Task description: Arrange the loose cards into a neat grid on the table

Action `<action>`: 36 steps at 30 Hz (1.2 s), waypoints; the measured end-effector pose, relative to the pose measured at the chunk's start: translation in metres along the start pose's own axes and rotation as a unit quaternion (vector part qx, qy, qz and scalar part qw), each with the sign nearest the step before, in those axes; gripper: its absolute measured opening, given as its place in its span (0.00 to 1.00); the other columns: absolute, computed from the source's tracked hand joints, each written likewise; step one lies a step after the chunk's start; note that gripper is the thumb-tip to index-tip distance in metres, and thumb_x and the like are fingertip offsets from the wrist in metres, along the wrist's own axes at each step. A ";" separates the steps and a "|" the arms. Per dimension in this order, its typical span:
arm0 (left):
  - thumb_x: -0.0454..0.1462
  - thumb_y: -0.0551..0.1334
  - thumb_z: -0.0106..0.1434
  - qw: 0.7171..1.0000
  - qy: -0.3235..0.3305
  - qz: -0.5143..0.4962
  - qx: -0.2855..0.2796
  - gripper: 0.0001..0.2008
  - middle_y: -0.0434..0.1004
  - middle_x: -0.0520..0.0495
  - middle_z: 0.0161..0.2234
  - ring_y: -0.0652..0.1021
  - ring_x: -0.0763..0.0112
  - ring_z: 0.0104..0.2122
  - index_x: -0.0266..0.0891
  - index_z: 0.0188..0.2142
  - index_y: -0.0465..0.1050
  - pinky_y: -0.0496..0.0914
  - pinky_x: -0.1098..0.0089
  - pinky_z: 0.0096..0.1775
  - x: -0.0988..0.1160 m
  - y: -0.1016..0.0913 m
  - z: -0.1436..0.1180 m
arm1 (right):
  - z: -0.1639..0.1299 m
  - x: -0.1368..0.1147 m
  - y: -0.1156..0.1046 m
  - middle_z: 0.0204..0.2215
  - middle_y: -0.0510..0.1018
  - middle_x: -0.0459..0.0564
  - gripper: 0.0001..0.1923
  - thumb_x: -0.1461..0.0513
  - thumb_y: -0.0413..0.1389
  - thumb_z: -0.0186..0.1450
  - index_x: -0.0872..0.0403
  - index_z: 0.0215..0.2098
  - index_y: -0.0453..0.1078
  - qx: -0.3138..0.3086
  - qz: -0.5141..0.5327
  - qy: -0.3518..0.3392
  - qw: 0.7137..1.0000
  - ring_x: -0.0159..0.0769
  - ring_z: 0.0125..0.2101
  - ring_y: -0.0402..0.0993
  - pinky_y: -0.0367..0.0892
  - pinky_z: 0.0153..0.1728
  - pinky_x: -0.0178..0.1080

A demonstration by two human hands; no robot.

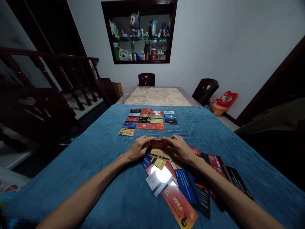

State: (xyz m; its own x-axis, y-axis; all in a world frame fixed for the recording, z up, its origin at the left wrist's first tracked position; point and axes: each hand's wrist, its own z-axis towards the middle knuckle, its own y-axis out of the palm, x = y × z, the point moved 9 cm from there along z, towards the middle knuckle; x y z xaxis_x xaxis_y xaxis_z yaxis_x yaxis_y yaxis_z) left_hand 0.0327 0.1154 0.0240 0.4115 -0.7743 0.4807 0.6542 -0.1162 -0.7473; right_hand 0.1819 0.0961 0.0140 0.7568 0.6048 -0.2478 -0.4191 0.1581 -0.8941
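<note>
Between my two hands a dark red card [158,143] is held up by its left and right edges. My left hand [140,148] pinches one end and my right hand [179,148] the other. Just below it lies a gold card [160,154] with a dark stripe, on a loose pile of cards. Nearer to me in the pile are a blue card [187,186], a silver card [152,184] under a bright glare, and an orange card [179,206] marked YSM. Part of the pile is hidden beneath my right forearm.
Beyond my hands, several cards lie in columns, among them a gold card [126,132] and a black card [171,121]. A blue cloth [95,159] covers the near table. Dark chairs [146,79] stand around it, and a shelf niche [143,38] is in the wall.
</note>
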 end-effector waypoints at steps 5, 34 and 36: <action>0.29 0.54 0.66 1.000 0.011 0.010 0.004 0.20 0.79 0.44 0.43 0.76 0.67 0.41 0.39 0.55 0.71 0.71 0.65 0.45 -0.001 0.002 -0.001 | 0.000 0.000 0.002 0.42 0.79 0.55 0.24 0.68 0.51 0.65 0.51 0.59 0.65 0.008 -0.007 -0.006 1.000 0.42 0.42 0.68 0.59 0.44 0.44; 0.27 0.56 0.61 0.996 -0.018 -0.023 0.082 0.22 0.80 0.46 0.45 0.78 0.67 0.42 0.41 0.53 0.73 0.73 0.64 0.47 -0.003 -0.015 0.000 | 0.000 -0.027 -0.022 0.47 0.73 0.59 0.20 0.62 0.52 0.65 0.55 0.55 0.66 0.144 -0.129 -0.053 0.980 0.48 0.46 0.64 0.58 0.47 0.48; 0.27 0.56 0.61 0.996 -0.016 -0.020 0.084 0.22 0.79 0.46 0.46 0.78 0.67 0.44 0.42 0.54 0.73 0.73 0.63 0.48 -0.003 -0.016 0.000 | 0.000 -0.026 -0.024 0.48 0.72 0.60 0.20 0.62 0.53 0.65 0.55 0.55 0.66 0.152 -0.139 -0.046 0.978 0.48 0.46 0.63 0.59 0.46 0.48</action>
State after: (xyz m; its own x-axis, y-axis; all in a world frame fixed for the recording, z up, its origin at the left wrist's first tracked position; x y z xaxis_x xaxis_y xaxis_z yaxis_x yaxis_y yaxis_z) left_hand 0.0214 0.1195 0.0345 0.4004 -0.7507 0.5254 0.7667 -0.0396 -0.6408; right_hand 0.1718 0.0767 0.0417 0.8202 0.5710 0.0351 -0.3447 0.5423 -0.7662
